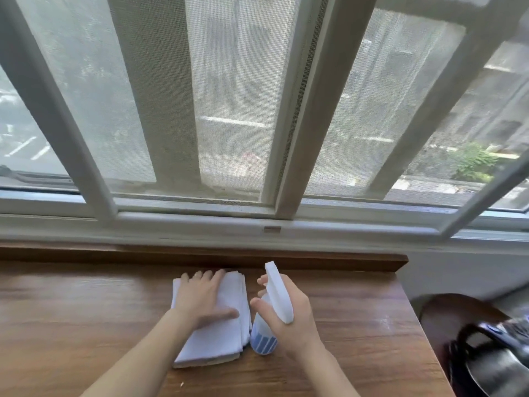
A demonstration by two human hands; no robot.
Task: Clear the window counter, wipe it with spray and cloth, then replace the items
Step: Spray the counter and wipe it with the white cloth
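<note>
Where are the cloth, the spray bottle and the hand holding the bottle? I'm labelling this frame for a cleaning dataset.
cloth (229, 336): head view, bare white fold below the left hand.
spray bottle (263, 340): head view, blue-striped lower body.
right hand (292, 313): head view, back of the hand gripping the bottle.

No words, brands or numbers can be read; the spray bottle (263, 340) shows only blue stripes.

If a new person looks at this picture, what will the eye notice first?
First, the two hands at the centre of the wooden counter: the left hand presses flat on a folded white cloth, and the right hand grips a spray bottle beside it. Behind them, the large screened window fills the upper half.
</note>
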